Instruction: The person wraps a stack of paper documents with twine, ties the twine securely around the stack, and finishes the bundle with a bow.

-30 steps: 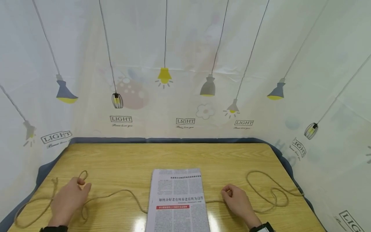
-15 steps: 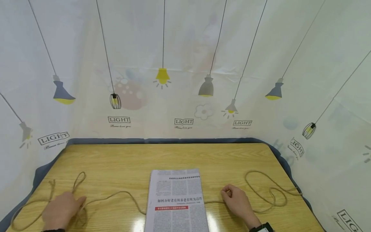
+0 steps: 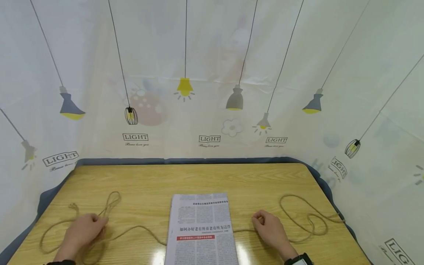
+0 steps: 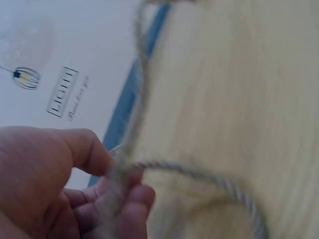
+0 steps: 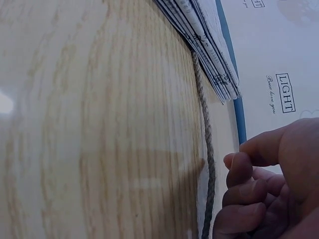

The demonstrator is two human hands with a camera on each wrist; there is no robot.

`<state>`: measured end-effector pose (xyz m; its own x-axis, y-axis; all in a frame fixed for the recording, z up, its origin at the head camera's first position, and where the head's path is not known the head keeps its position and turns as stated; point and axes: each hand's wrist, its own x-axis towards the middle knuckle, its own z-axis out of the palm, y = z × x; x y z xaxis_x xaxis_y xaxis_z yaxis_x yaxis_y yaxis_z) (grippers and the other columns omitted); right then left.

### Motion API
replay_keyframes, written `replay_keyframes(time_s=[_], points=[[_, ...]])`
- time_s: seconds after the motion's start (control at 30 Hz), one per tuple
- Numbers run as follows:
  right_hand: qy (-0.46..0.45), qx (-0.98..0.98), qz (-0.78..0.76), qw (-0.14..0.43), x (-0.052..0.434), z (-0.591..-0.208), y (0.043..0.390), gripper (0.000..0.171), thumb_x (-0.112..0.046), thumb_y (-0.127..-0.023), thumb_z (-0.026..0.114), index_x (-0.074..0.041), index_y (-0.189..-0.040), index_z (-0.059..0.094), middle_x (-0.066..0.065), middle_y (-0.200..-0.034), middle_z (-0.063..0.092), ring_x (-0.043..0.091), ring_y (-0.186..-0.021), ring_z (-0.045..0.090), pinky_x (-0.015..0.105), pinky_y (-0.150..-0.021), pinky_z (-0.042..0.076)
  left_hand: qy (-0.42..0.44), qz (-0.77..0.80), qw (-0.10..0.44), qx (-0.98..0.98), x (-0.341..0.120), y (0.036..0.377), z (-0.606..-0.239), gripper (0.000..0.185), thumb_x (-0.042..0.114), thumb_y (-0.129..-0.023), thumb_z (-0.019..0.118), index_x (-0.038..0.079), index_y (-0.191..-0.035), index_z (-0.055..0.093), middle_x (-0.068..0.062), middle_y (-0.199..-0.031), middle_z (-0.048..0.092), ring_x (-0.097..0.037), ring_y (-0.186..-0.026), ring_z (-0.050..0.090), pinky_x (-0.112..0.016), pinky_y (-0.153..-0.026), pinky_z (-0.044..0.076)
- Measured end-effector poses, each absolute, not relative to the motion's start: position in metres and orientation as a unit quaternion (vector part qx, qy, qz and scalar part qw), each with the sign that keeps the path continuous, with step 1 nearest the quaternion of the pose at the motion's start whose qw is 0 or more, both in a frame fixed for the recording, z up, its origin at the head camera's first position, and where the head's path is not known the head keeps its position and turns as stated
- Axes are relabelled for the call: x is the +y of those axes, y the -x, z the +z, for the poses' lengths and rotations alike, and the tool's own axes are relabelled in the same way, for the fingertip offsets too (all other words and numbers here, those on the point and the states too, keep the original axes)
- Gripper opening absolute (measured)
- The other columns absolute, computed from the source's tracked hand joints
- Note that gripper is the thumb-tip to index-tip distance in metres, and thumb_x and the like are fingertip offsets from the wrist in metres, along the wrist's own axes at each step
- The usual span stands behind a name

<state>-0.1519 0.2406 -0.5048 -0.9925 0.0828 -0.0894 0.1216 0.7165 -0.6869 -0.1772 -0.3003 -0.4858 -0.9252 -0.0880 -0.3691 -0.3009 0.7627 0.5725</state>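
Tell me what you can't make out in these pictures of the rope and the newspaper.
- Rope under the newspaper: hidden by the stack, head view.
- Newspaper's near end: cut off by the bottom edge, head view.
- Left hand grip on the rope: blurred, left wrist view.
- Right hand on the rope: contact hidden by its curled fingers.

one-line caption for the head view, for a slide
Two hands on a wooden table: the left hand and right hand each hold a twine that runs under a folded newspaper.

Table [image 3: 185,176]: light wood grain, glossy, blue-edged.
Backdrop [image 3: 212,73]: pale sheet on far and side walls, printed with hanging lamps and "LIGHT".
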Motion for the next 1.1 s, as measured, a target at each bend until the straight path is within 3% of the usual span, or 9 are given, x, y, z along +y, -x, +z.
replay_keyframes(time_s=[0.2,0.4,0.67,0.97,1.1], points=[[-0.055,0.925,-0.375,0.02,0.237,-0.501,0.154,0.012,-0.016,-0.094,0.06,-0.008,-0.098,0.069,-0.001,-0.071,0.06,0.012,-0.059,0.048,0.025,-0.056,0.038,0.115,0.508,0.15,0.84,-0.271,0.188,-0.457,0.035,0.03,-0.102,0.043,-0.001,-0.108,0.059,-0.005,-0.089,0.066,-0.014,-0.076,0.06,-0.032,-0.069,0.055],[-0.039,0.923,-0.383,0.011,0.225,-0.496,0.158,0.012,-0.016,-0.093,0.061,-0.009,-0.097,0.07,-0.002,-0.07,0.059,0.01,-0.058,0.047,0.024,-0.054,0.037,0.072,0.544,0.115,0.828,-0.233,0.189,-0.43,0.042,0.037,-0.102,0.048,0.0,-0.12,0.055,0.0,-0.089,0.066,-0.015,-0.085,0.063,-0.033,-0.074,0.055],[0.04,0.911,-0.41,0.021,0.198,-0.48,0.167,0.018,-0.021,-0.095,0.061,-0.009,-0.097,0.074,-0.002,-0.071,0.059,0.007,-0.056,0.044,0.021,-0.05,0.035,-0.013,0.563,0.091,0.821,-0.181,0.19,-0.411,0.033,0.029,-0.101,0.053,0.0,-0.116,0.056,-0.007,-0.09,0.065,-0.016,-0.079,0.063,-0.032,-0.068,0.054],[0.152,0.858,-0.483,0.092,0.152,-0.456,0.174,0.03,-0.038,-0.098,0.056,-0.016,-0.107,0.074,0.012,-0.09,0.068,0.008,-0.066,0.05,0.024,-0.061,0.041,-0.092,0.537,0.059,0.837,-0.134,0.189,-0.4,0.022,0.027,-0.1,0.055,0.006,-0.107,0.06,-0.01,-0.087,0.064,-0.02,-0.075,0.063,-0.031,-0.063,0.053],[0.156,0.816,-0.544,0.118,0.13,-0.445,0.177,0.028,-0.039,-0.098,0.055,-0.021,-0.11,0.073,0.005,-0.085,0.065,0.008,-0.06,0.046,0.023,-0.058,0.041,-0.139,0.517,0.053,0.843,-0.117,0.188,-0.404,0.017,0.026,-0.1,0.057,0.01,-0.103,0.062,-0.007,-0.083,0.062,-0.016,-0.071,0.062,-0.028,-0.062,0.052]])
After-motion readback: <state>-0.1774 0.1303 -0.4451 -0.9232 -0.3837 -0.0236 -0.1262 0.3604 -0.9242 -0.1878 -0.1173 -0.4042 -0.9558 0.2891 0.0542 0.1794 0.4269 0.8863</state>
